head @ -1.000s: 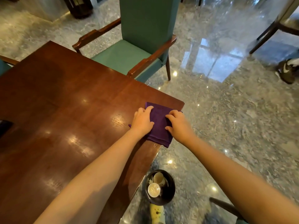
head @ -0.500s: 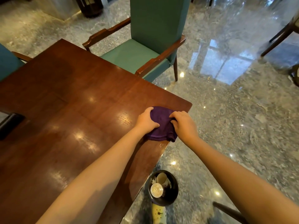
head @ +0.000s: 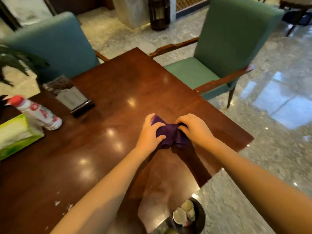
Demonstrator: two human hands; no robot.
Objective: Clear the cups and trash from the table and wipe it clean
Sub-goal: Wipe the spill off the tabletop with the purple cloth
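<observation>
A purple cloth [head: 168, 133] is bunched up just above the glossy brown wooden table [head: 104, 149], near its right side. My left hand [head: 149, 130] grips the cloth's left part and my right hand [head: 194, 128] pinches its right part. Small white crumbs [head: 64, 206] lie on the table near its front edge. On the floor below the table's corner stands a black bin [head: 200, 218] with several paper cups inside.
A white spray can with a red cap [head: 37, 112], a green tissue pack [head: 15, 134] and a dark menu stand [head: 72, 97] stand on the table's left. A blue chair [head: 50, 44] and a green armchair [head: 224, 53] flank the far sides. Polished marble floor lies to the right.
The cloth went from flat at the table's corner to bunched and gathered between both hands, further in from the corner. My view swung left, which brought the can, tissue pack and stand into sight.
</observation>
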